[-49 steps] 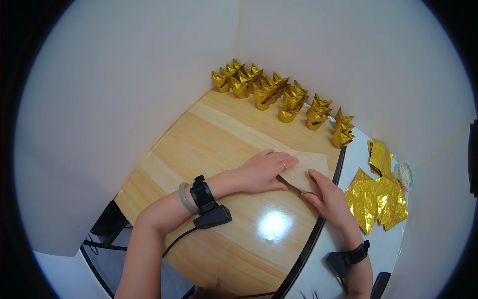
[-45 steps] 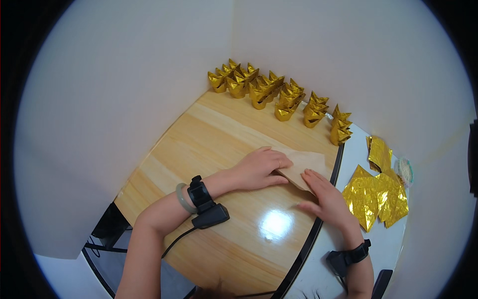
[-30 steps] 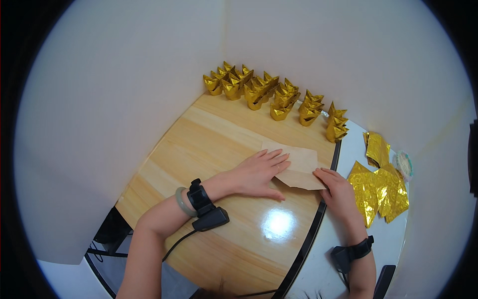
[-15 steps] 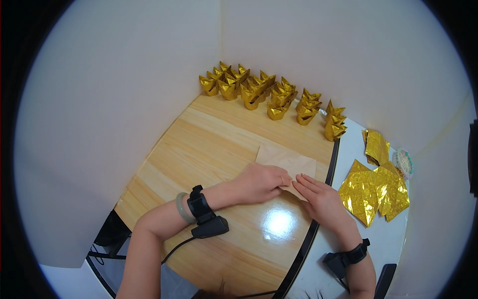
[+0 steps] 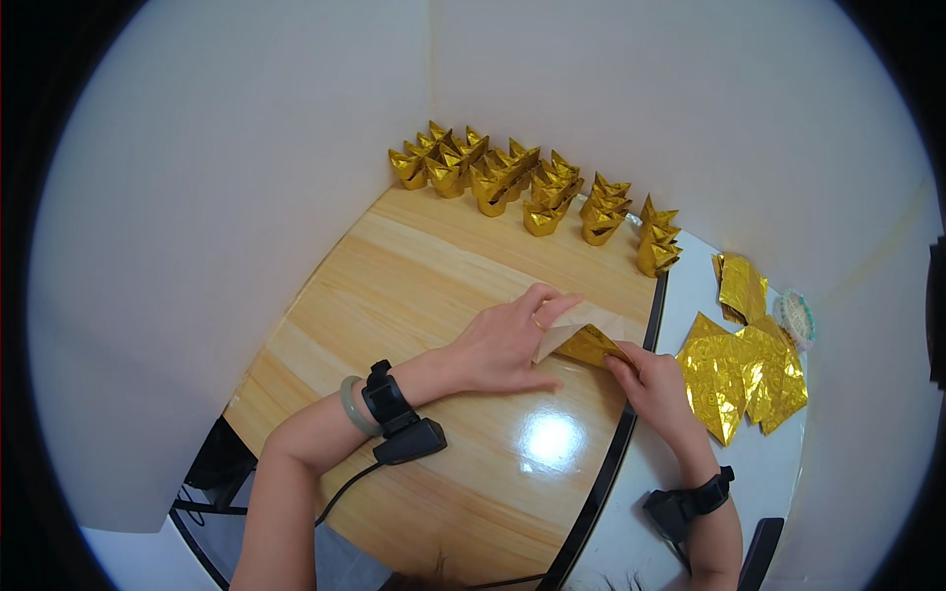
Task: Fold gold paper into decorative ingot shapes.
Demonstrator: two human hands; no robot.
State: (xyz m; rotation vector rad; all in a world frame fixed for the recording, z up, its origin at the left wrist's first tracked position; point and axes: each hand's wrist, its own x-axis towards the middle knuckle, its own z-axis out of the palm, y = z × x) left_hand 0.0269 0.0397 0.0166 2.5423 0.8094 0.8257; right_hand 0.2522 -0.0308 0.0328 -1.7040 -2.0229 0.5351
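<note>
A sheet of gold foil paper [image 5: 589, 345] lies at the right part of the wooden table. Its pale back shows on the far part, and its near edge is lifted and curled over with the gold face out. My right hand [image 5: 654, 386] pinches the lifted right corner between thumb and fingers. At the sheet's left side is my left hand [image 5: 507, 340], thumb and fingers apart, touching the paper but not gripping it. Some of its fingertips are hidden by the paper.
Rows of folded gold paper ingots [image 5: 542, 202] stand along the table's [image 5: 414, 266] far edge. To the right, loose gold foil sheets [image 5: 741, 379], a folded gold stack [image 5: 741, 288] and a small round white-and-teal item [image 5: 795, 319] lie on a white surface.
The near edge of the sheet has risen and turned gold side out. My left hand has spread its fingers, while my right hand has gone from lying flat to pinching the paper.
</note>
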